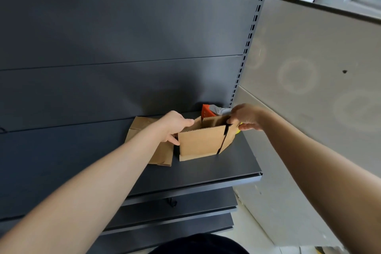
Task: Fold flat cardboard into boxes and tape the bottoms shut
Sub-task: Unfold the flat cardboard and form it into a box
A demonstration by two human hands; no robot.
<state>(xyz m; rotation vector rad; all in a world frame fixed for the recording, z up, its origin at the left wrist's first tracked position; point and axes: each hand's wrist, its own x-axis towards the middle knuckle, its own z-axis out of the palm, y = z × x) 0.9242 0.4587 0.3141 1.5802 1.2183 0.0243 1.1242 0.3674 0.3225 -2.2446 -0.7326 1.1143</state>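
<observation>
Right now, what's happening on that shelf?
A person is opening a cardboard box on a dark metal shelf. The left hand grips the box's left side and the right hand pinches its upper right corner. The box stands upright and partly squared, top open; whether its bottom is taped cannot be seen. More flat cardboard lies behind and to its left. An orange tape dispenser sits behind the box, untouched.

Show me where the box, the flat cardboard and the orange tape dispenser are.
box point(199, 143): head view, on its front panel.
flat cardboard point(142, 125): head view, on its bare top part, left of the arm.
orange tape dispenser point(206, 112): head view, on its orange side, behind the box.
</observation>
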